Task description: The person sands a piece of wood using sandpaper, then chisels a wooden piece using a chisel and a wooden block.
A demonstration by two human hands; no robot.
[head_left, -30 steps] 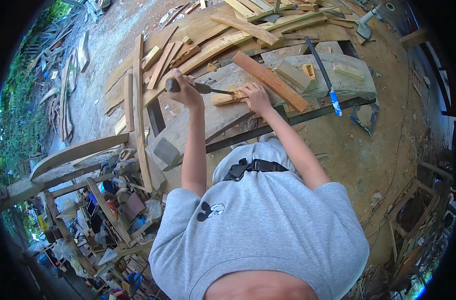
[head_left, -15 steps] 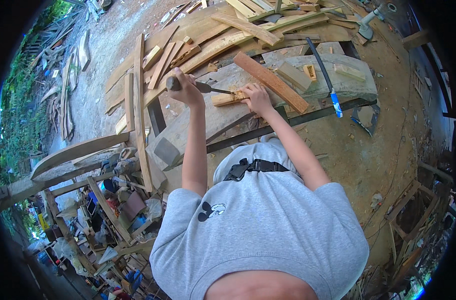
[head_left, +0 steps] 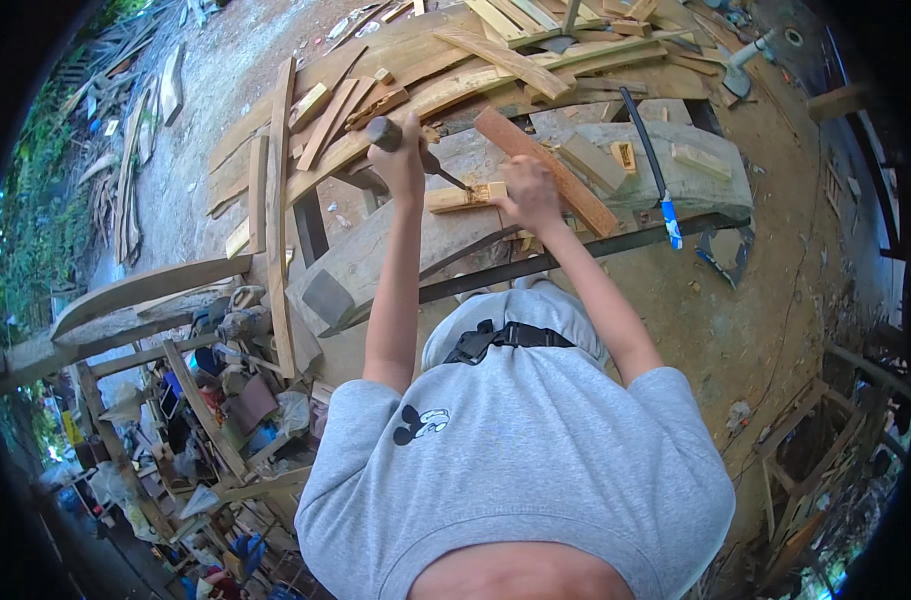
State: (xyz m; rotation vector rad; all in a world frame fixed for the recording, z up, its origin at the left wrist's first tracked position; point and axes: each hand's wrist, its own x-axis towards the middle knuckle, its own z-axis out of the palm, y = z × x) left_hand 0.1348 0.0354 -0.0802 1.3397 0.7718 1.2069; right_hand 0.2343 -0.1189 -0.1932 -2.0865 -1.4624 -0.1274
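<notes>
My left hand [head_left: 401, 165] is wrapped around the dark handle of a chisel [head_left: 450, 180], which slants down to the right. Its tip meets a rough, splintered notch in a short pale wood block [head_left: 461, 198] lying on the worn grey bench plank [head_left: 376, 245]. At the block's right end is my right hand [head_left: 531, 195], its thumb close to the wood and its fingers smeared by motion. Whether those fingers grip the block cannot be told. Just beyond them lies a long reddish-brown board [head_left: 546, 170], set diagonally.
Right of the board rest a pale wood block [head_left: 591, 162], a small notched piece [head_left: 623, 156] and a dark bar with a blue-wrapped end [head_left: 673, 222]. Long wood strips [head_left: 506, 62] pile up at the back. A tall board [head_left: 278, 215] stands left. Clutter [head_left: 246, 400] fills the lower left.
My right hand has shifted right, from over the notch to the block's end, uncovering the notch. My left hand has moved right and the chisel stands steeper.
</notes>
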